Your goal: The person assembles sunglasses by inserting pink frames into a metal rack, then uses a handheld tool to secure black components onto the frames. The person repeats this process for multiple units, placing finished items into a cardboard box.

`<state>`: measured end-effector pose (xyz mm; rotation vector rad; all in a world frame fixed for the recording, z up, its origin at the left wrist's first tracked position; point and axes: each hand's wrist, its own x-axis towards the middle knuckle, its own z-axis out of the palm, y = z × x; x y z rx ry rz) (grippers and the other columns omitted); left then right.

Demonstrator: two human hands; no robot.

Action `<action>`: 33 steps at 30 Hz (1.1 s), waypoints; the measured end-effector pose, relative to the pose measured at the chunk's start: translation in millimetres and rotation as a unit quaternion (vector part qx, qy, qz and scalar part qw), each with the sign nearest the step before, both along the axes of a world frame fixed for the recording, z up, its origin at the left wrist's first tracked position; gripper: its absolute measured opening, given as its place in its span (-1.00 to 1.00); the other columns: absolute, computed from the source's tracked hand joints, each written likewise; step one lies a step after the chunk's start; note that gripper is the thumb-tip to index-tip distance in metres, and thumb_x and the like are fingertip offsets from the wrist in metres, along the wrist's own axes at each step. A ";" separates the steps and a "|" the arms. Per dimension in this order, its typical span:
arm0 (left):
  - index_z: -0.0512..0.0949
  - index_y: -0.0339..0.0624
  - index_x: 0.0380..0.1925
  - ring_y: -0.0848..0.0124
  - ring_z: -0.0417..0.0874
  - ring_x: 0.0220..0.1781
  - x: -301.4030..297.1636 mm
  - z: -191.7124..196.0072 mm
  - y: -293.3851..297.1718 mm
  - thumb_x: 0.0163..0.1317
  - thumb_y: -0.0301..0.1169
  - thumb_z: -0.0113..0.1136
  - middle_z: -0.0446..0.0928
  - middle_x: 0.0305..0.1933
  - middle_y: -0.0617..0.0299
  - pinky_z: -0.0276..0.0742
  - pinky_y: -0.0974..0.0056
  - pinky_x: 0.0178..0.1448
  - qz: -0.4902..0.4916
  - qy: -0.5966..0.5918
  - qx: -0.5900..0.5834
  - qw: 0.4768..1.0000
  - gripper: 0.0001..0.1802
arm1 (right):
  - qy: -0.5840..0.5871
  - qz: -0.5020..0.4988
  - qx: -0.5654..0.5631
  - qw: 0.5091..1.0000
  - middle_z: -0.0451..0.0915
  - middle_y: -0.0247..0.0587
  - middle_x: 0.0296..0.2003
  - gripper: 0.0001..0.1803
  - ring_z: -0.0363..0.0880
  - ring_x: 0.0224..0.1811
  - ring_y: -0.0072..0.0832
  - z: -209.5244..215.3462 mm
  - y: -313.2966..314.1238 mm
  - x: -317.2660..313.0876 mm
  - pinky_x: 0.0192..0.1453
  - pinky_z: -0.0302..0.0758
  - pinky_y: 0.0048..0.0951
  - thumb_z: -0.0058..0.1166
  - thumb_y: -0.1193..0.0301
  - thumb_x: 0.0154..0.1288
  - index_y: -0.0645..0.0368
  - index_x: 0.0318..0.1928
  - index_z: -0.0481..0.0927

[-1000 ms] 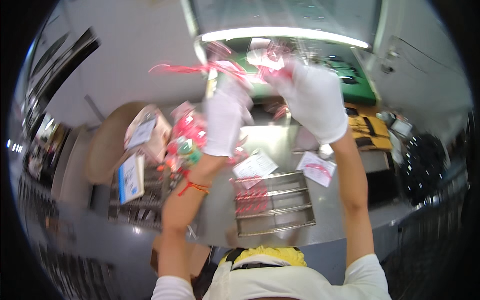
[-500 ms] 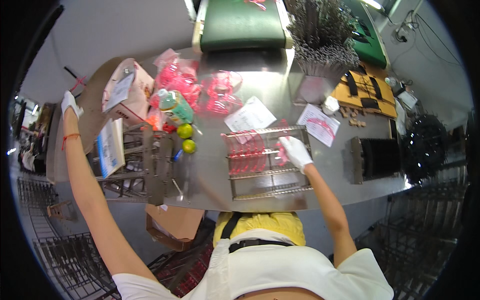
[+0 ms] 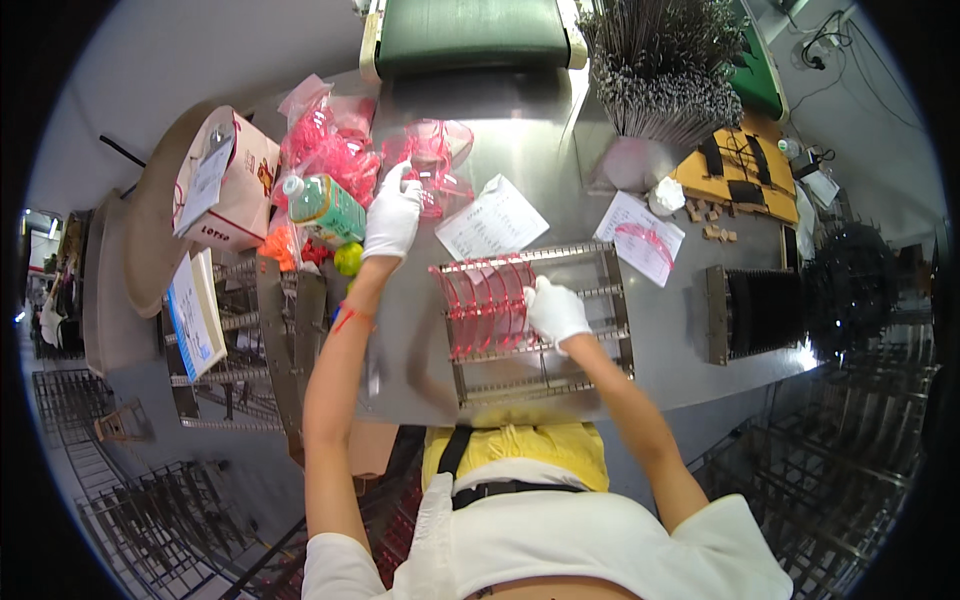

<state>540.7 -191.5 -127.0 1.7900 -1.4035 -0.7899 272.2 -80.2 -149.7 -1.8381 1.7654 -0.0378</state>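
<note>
A metal slotted rack [image 3: 545,383] lies on the table in front of me. Several curved, see-through pink plastic pieces [image 3: 484,308] stand side by side in its left part. My right hand [image 3: 557,312], in a white glove, is closed at the rightmost end of that row, its fingertips pinched on a pink piece. My left hand [image 3: 393,218], also gloved in white, is stretched out palm down at the left edge of a loose heap of pink plastic pieces [image 3: 432,160]. Its fingers point away from me and hold nothing that I can see.
Pink-filled plastic bags [image 3: 330,140], a green-labelled bottle [image 3: 328,208] and a paper bag [image 3: 245,180] crowd the left. Paper sheets [image 3: 492,220] lie behind the rack. Bundled metal rods [image 3: 660,90] stand back right; a black-filled rack [image 3: 762,314] sits at right. A green conveyor [image 3: 475,38] is behind.
My left hand has come from far left to the heap of pink pieces. My right hand has moved left along the rack, bringing a pink piece against the row.
</note>
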 end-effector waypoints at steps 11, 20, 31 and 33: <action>0.66 -0.06 -0.35 0.03 0.69 -0.18 -8.4 -37.5 -142.6 0.12 -0.40 0.14 0.65 -0.28 0.00 0.62 0.04 -0.15 -0.170 -0.440 -0.077 0.879 -0.86 | -0.202 -0.191 0.060 0.959 0.69 -0.12 -0.37 -0.44 0.68 -0.34 -0.32 34.9 17.0 -34.5 -0.17 0.53 -0.31 -0.16 -0.10 0.44 0.16 -0.04 0.56; 0.55 -0.45 -0.16 0.47 0.55 -0.27 -86.4 198.4 75.5 0.41 -0.43 0.00 0.53 -0.24 0.20 0.49 0.37 -0.19 0.090 0.160 -0.284 0.941 -0.75 | -0.764 -0.121 0.275 0.571 0.68 -0.15 -0.31 -0.34 0.56 -0.49 -0.57 153.8 2.7 -14.2 -0.39 0.45 -0.63 -0.28 -0.11 0.51 0.27 0.11 0.52; 0.67 -0.24 -0.20 0.21 0.54 0.11 -125.2 231.5 130.2 0.19 -0.53 0.14 0.60 0.00 0.05 0.39 0.10 0.26 -0.121 0.282 -0.383 0.871 -0.80 | -0.590 -0.053 -0.066 0.803 0.55 -0.41 -0.63 -0.70 0.32 -0.69 -0.79 312.6 47.3 -32.5 -0.56 0.18 -0.69 -0.11 0.28 0.52 0.26 -0.12 0.56; 0.66 -0.26 -0.18 0.20 0.57 0.07 -133.6 228.9 130.5 0.17 -0.52 0.16 0.60 0.01 0.05 0.37 0.06 0.29 -0.144 0.369 -0.339 0.853 -0.78 | -0.591 -0.076 -0.134 0.792 0.53 -0.43 -0.62 -0.69 0.31 -0.70 -0.79 310.7 56.3 -36.1 -0.57 0.17 -0.69 -0.10 0.26 0.52 0.26 -0.13 0.57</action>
